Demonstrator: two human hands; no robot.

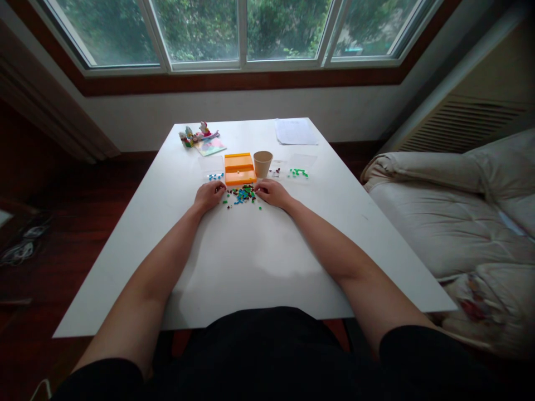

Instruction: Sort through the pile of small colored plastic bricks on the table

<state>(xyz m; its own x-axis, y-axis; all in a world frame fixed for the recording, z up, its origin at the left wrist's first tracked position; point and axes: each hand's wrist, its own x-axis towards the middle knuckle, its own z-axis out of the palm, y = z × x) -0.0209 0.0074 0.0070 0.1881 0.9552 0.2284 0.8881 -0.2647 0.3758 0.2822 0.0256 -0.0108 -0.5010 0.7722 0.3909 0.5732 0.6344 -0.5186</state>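
Observation:
A loose pile of small coloured pieces (244,194), mostly blue, green and dark, lies on the white table. At its left edge is my left hand (209,194), its fingers curled together; what they hold, if anything, is too small to make out. My right hand (273,192) touches the pile's right side with its fingertips pinched together, and their contents are hidden. Just behind the pile lies an open orange case (239,169). Beside it stands a brown paper cup (263,164).
Blue pieces (215,177) sit in a clear tray at left. Dark red pieces (275,171) and green pieces (298,174) are grouped right of the cup. Figurines (193,135), a pastel card (211,146) and paper sheets (296,132) occupy the table's far end. A sofa (426,223) flanks the right side.

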